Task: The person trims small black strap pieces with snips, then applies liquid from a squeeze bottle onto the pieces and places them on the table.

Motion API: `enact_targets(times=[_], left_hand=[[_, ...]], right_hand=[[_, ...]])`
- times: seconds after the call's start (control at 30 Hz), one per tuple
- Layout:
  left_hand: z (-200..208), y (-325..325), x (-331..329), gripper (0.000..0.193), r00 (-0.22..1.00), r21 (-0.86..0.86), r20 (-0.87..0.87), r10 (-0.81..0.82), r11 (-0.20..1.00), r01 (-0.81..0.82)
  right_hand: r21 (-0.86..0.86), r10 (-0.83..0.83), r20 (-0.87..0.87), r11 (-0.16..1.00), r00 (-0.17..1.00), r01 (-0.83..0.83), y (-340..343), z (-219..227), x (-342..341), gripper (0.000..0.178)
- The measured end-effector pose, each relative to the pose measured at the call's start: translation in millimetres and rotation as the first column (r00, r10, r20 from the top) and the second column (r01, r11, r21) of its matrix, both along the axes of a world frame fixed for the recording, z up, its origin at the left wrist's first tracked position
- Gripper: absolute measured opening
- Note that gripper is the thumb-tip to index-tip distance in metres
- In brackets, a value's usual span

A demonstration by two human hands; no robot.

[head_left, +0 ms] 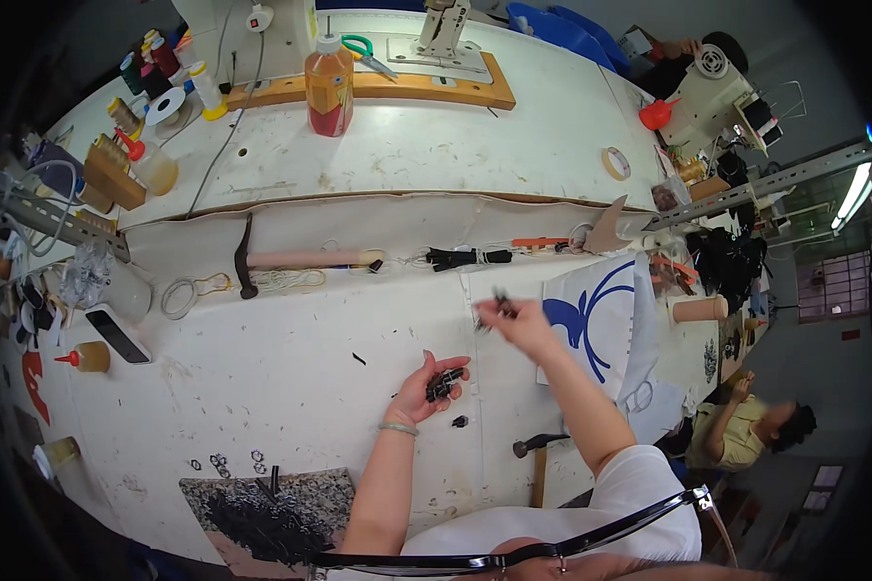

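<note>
My left hand is cupped palm up over the white table, with several small black-and-metal pieces lying in the palm and against the fingers. To its right and a little farther off, my right hand pinches a small dark piece; motion blurs it, so its exact kind cannot be made out. A single small black piece lies on the table just below my left hand. A thin black strip rests to the left.
A stone slab piled with black strips is at the near left, small metal rings beside it. A hammer lies along the back. At right are another hammer and a white bag. A phone lies left.
</note>
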State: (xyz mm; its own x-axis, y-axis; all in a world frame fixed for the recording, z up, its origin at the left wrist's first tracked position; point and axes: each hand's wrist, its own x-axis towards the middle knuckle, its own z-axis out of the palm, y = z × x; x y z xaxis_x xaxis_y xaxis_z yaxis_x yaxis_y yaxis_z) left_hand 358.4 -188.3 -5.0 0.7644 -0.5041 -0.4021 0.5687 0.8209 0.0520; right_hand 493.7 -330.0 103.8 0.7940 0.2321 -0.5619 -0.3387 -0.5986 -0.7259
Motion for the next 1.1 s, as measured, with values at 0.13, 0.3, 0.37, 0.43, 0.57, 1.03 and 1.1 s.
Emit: enact_targets(times=[0.13,0.3,0.37,0.43,0.57,1.03,1.1], left_hand=[[-17,1,-5,0.034,0.996,-0.053,0.089,-0.030,0.998,0.034],[-28,-1,-8,0.018,0.983,0.034,0.171,-0.070,0.997,0.065],[-12,-2,-2,0.014,0.994,0.139,0.087,-0.062,0.989,0.050],[0,8,8,0.016,0.998,0.340,0.066,0.004,0.940,-0.026],[21,59,64,0.019,0.956,0.872,0.146,0.254,0.423,-0.246],[4,118,140,0.022,0.939,0.689,-0.182,-0.293,-0.719,-0.091],[15,120,126,0.023,0.960,0.672,-0.120,-0.254,-0.732,-0.109]], right_hand=[[-0.047,0.205,0.278,0.979,0.938,-0.200,10,-43,-5,0.025],[-0.363,0.262,0.495,0.929,0.828,-0.077,47,-102,73,0.018],[-0.436,0.283,0.467,0.898,0.838,-0.060,49,-108,84,0.019],[-0.501,0.306,0.427,0.863,0.851,-0.060,56,-111,84,0.020],[-0.355,0.189,0.514,0.935,0.837,0.007,42,-98,75,0.019],[-0.084,0.006,0.371,0.996,0.929,0.027,11,-53,55,0.021],[0.218,-0.251,-0.060,0.941,0.966,0.258,18,-38,51,0.017]])
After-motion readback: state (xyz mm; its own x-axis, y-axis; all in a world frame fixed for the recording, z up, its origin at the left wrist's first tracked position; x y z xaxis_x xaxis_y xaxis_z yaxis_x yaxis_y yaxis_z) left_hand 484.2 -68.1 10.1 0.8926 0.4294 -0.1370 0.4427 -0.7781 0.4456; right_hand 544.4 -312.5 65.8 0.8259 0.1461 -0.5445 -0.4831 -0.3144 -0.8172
